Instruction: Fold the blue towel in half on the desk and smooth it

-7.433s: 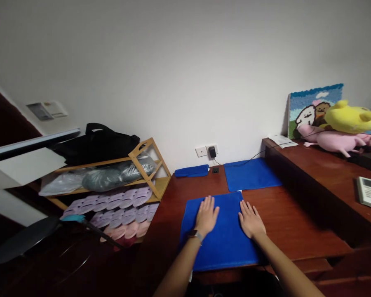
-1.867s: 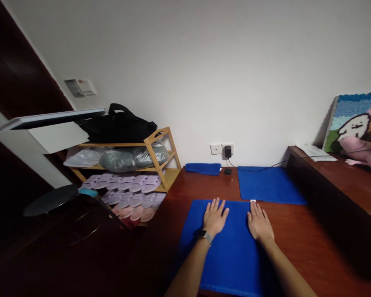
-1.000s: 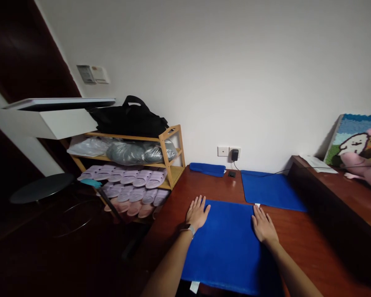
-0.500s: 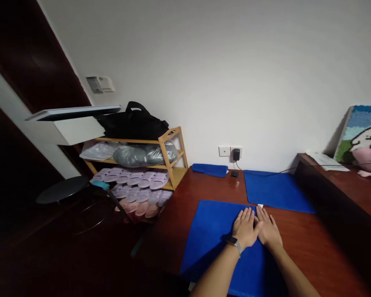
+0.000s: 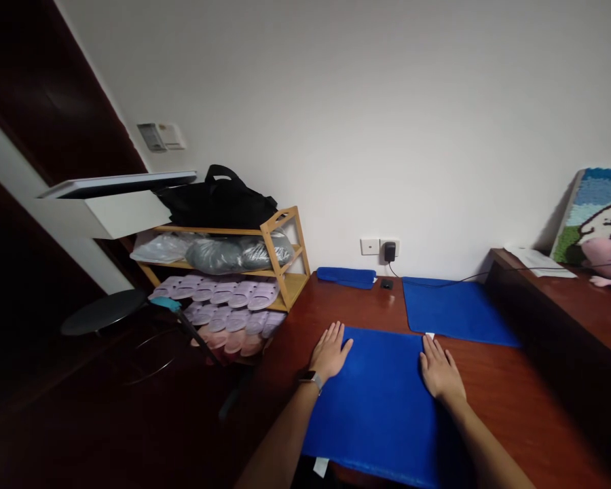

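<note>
A blue towel (image 5: 374,401) lies spread flat on the reddish-brown desk (image 5: 509,387). My left hand (image 5: 330,353), with a watch (image 5: 311,379) on its wrist, rests flat over the towel's far left corner, fingers extended. At the far right corner my right hand (image 5: 440,370) lies flat, its fingertips near a small white tag (image 5: 430,335). Neither hand grips anything. Behind, a second blue towel (image 5: 458,312) is spread at the back right, and a folded or rolled blue towel (image 5: 346,276) lies against the wall.
A black charger (image 5: 390,252) is plugged into the wall, its cable crossing the back towel. To the left stands a wooden rack (image 5: 298,285) with a black bag (image 5: 224,200) and lilac slippers (image 5: 242,293). A round stool (image 5: 104,311) is beside it. A raised ledge (image 5: 540,292) borders the desk's right.
My left hand has slid left across the towel, from beside my right hand to the far left corner. My right hand stays at about the same place.
</note>
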The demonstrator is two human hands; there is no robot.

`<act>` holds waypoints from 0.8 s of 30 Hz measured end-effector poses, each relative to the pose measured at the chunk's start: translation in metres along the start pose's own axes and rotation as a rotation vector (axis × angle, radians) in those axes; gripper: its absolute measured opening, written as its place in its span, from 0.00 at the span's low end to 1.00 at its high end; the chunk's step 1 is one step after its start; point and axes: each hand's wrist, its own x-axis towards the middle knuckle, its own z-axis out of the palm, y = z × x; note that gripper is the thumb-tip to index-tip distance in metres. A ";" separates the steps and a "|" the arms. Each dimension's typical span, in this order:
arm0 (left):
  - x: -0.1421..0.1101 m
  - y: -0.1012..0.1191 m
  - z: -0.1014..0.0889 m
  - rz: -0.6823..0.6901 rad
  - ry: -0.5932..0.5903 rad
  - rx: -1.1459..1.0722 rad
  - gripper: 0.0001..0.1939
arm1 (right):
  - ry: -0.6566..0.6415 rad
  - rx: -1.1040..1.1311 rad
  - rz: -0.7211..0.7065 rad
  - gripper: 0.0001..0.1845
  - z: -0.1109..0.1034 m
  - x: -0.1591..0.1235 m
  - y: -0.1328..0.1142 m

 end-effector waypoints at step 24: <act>0.008 0.014 -0.005 -0.013 -0.006 0.010 0.38 | -0.002 0.000 0.030 0.35 -0.002 0.005 -0.004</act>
